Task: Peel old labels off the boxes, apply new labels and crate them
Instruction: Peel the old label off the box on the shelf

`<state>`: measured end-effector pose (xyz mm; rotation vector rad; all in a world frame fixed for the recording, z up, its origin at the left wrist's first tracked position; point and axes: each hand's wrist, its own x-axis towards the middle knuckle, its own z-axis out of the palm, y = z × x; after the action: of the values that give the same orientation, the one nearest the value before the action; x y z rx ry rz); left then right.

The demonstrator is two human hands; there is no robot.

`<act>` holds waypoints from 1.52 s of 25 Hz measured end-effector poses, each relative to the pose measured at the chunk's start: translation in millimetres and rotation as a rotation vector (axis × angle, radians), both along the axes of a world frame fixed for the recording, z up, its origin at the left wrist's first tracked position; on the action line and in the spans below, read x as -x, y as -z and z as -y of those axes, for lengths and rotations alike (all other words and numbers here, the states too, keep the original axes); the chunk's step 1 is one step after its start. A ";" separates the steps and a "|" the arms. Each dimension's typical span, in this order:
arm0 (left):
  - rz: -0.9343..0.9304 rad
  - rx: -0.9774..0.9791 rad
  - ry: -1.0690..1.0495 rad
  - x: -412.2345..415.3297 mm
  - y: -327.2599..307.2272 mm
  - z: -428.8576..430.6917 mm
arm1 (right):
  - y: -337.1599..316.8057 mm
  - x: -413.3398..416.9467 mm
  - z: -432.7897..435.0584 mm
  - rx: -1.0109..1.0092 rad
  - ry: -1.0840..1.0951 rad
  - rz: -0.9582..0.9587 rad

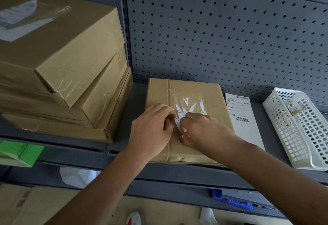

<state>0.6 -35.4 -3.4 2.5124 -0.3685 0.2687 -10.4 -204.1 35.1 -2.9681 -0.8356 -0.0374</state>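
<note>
A flat brown cardboard box (186, 91) lies on the grey shelf (177, 171) in front of me. Torn white remains of an old label (190, 106) stick to its top. My left hand (150, 129) rests on the box with curled fingers and pinches the left edge of the label strip. My right hand (200, 130) is curled beside it and pinches the same white strip between the two hands. A fresh white label sheet (243, 118) with barcodes lies flat on the shelf just right of the box.
Three brown boxes (62, 61) are stacked at the left, the top one bearing a taped label. A white perforated plastic basket (301, 130) with paper scraps stands at the right. A grey pegboard wall (221, 29) backs the shelf. Green packaging (21, 152) sits below left.
</note>
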 end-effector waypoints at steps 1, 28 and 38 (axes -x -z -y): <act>-0.001 0.000 0.005 0.1 -0.2 0.2 | -2.4 -1.6 -2.0 0.021 0.006 -0.023; 0.042 0.019 0.014 -0.6 0.6 -0.5 | -4.7 -11.9 19.8 -0.260 0.134 -0.168; 0.037 0.020 -0.004 -0.8 1.4 0.5 | -39.9 -31.6 27.3 -0.602 0.314 -0.274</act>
<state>1.3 -35.8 -4.7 2.4920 -0.3735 0.3196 21.2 -231.4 74.9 -2.4234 -0.2537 0.0870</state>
